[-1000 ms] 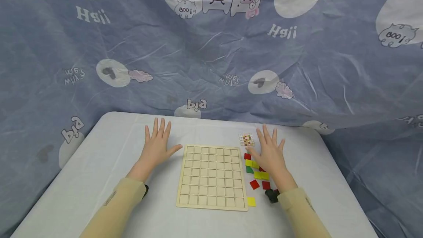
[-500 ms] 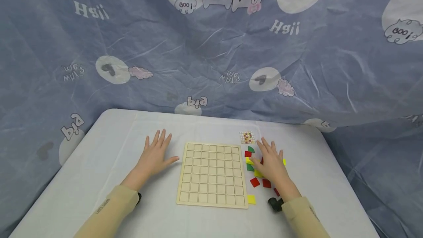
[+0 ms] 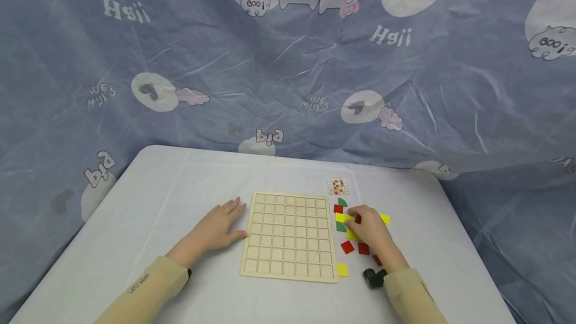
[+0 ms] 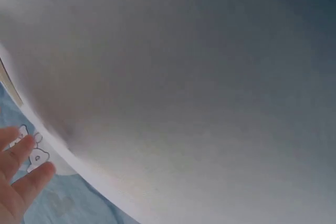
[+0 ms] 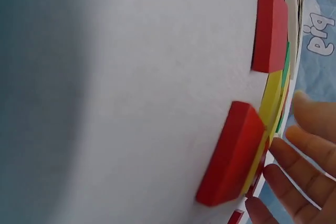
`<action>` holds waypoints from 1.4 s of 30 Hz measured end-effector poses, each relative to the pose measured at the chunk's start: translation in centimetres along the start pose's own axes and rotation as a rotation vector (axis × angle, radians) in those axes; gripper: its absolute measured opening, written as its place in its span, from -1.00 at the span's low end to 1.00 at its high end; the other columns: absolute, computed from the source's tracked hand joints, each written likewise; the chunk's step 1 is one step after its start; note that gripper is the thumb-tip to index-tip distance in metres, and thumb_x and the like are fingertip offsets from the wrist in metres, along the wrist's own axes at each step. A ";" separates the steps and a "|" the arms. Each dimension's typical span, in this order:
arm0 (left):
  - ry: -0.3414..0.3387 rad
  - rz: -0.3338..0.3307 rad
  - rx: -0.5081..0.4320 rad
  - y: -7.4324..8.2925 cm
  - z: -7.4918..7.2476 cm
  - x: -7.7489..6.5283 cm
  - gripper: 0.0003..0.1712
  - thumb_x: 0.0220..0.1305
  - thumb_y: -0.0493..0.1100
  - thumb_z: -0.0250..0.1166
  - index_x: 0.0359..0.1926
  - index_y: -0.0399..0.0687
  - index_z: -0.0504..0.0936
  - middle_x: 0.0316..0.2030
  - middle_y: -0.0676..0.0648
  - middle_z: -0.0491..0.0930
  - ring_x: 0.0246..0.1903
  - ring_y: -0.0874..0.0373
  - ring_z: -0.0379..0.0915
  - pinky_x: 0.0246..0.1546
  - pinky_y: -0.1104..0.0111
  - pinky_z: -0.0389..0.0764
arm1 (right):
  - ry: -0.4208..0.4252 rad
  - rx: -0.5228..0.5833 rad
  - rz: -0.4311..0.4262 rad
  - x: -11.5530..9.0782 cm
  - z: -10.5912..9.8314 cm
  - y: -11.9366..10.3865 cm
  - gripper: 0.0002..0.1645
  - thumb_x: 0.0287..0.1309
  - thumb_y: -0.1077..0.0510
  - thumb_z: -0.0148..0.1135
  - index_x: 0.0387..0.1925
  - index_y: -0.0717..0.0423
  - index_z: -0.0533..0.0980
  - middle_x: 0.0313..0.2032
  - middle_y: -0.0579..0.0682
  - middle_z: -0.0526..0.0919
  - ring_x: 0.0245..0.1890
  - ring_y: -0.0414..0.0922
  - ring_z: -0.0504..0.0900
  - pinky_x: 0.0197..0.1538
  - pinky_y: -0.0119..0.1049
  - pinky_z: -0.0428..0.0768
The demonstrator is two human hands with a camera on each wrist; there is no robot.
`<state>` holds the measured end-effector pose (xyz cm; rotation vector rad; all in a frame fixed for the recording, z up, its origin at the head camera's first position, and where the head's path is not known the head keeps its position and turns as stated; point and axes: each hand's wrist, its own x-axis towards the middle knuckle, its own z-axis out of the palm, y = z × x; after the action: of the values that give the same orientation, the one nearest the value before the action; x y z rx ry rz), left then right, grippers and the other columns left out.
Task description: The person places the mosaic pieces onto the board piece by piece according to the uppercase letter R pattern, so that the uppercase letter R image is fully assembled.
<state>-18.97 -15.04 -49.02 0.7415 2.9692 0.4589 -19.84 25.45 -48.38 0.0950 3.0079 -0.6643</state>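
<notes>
A square wooden grid board (image 3: 291, 280) lies in the middle of the white table. Flat on the left side of it, my left hand (image 3: 211, 229) has its fingers extended, the thumb tip right at the board's edge. My right hand (image 3: 371, 226) is over the coloured tiles beyond the board's right side, fingers bent, thumb and forefinger apart. A dark red tile (image 3: 358, 219) shows in the gap between them, and a yellow tile (image 3: 340, 217) is close to the thumb. In the right wrist view a red tile (image 5: 233, 156) lies near the spread fingers. The palm hides part of the pile.
A small printed pattern card (image 3: 337, 186) lies behind the tiles. Green tiles (image 3: 341, 226), loose red tiles (image 3: 347, 247) and a yellow tile (image 3: 342, 270) lie along the board's right side. A black wrist device (image 3: 374, 278) sits by the right sleeve. A patterned blue cloth (image 3: 288, 64) hangs behind.
Both hands, first spread and raised, have come down nearer the table. The left hand has moved toward me beside the board; the right has bent its fingers over the tiles.
</notes>
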 end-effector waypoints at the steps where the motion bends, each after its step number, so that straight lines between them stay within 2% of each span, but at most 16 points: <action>1: -0.007 -0.002 -0.002 0.1 0.0 0.0 -0.12 0.26 0.23 0.29 0.43 -0.18 0.31 0.44 -0.32 0.22 0.42 -0.28 0.16 0.38 -0.17 0.24 | -0.002 0.005 0.008 0.2 0.0 0.1 -0.49 0.17 0.07 0.39 0.13 0.16 0.57 0.12 0.19 0.57 0.04 0.10 0.46 0.21 0.09 0.54; 6: -0.045 0.011 -0.013 0.6 0.2 -0.3 -0.15 0.24 0.19 0.33 0.42 -0.14 0.33 0.43 -0.30 0.24 0.40 -0.30 0.18 0.37 -0.14 0.27 | -0.026 0.032 0.041 0.8 0.2 0.4 -0.53 0.12 0.11 0.43 0.06 0.20 0.61 -0.05 0.17 0.57 -0.09 0.05 0.46 0.05 -0.04 0.58; 13: -0.104 0.035 -0.035 0.7 0.8 -0.6 -0.15 0.23 0.21 0.32 0.43 -0.08 0.33 0.46 -0.23 0.21 0.45 -0.21 0.13 0.42 -0.10 0.21 | -0.070 0.099 0.122 1.0 0.3 0.3 -0.58 0.09 0.15 0.45 -0.03 0.25 0.59 -0.24 0.12 0.53 -0.25 -0.03 0.46 -0.21 -0.29 0.49; 22: -0.158 0.004 -0.110 1.1 0.9 -1.1 -0.05 0.20 0.24 0.33 0.46 -0.11 0.26 0.49 -0.24 0.15 0.49 -0.22 0.00 0.45 -0.12 0.14 | -0.073 0.128 0.163 1.1 0.4 0.1 -0.68 0.04 0.15 0.49 -0.21 0.18 0.57 -0.36 0.05 0.50 -0.33 -0.07 0.46 -0.31 -0.36 0.47; 26: -0.179 0.014 -0.106 1.0 1.0 -1.2 0.05 0.13 0.32 0.36 0.48 -0.13 0.22 0.50 -0.22 0.12 0.50 -0.24 -0.03 0.44 -0.15 0.13 | -0.069 0.153 0.173 1.0 0.0 -0.5 -0.74 0.06 0.14 0.48 -0.26 0.14 0.57 -0.39 0.04 0.53 -0.35 -0.08 0.48 -0.31 -0.36 0.48; 31: -0.192 0.037 -0.083 1.0 1.0 -1.2 0.14 0.06 0.38 0.36 0.48 -0.15 0.20 0.50 -0.25 0.11 0.49 -0.26 -0.03 0.42 -0.18 0.14 | -0.045 0.206 0.115 1.1 -0.6 -2.3 -0.75 0.08 0.14 0.45 -0.23 0.14 0.58 -0.33 0.02 0.60 -0.31 -0.08 0.50 -0.27 -0.35 0.50; 35: -0.192 0.042 -0.083 1.2 0.6 -1.2 0.14 0.07 0.36 0.37 0.48 -0.17 0.19 0.50 -0.26 0.11 0.49 -0.27 -0.03 0.42 -0.17 0.15 | -0.047 0.316 0.033 1.4 -0.5 -4.6 -0.77 0.09 0.17 0.44 -0.23 0.16 0.59 -0.31 0.03 0.63 -0.35 -0.12 0.54 -0.30 -0.36 0.54; 39: -0.193 0.048 -0.076 1.3 0.5 -1.1 0.14 0.08 0.37 0.36 0.49 -0.17 0.17 0.50 -0.25 0.09 0.49 -0.26 -0.04 0.43 -0.16 0.14 | -0.039 0.396 -0.038 2.0 0.3 -7.3 -0.80 0.06 0.20 0.46 -0.27 0.13 0.61 -0.35 0.01 0.65 -0.42 -0.16 0.57 -0.36 -0.37 0.57; 42: -0.196 0.044 -0.084 1.4 0.5 -1.0 0.17 0.05 0.38 0.36 0.49 -0.17 0.17 0.51 -0.25 0.08 0.50 -0.26 -0.05 0.43 -0.17 0.13 | -0.045 0.414 -0.097 2.4 1.4 -9.2 -0.81 0.05 0.19 0.47 -0.30 0.11 0.62 -0.37 -0.01 0.66 -0.46 -0.19 0.58 -0.37 -0.38 0.57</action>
<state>-17.34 -14.17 -49.11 0.7951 2.7398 0.4793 -22.84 16.68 -45.96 -0.0476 2.7984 -1.2701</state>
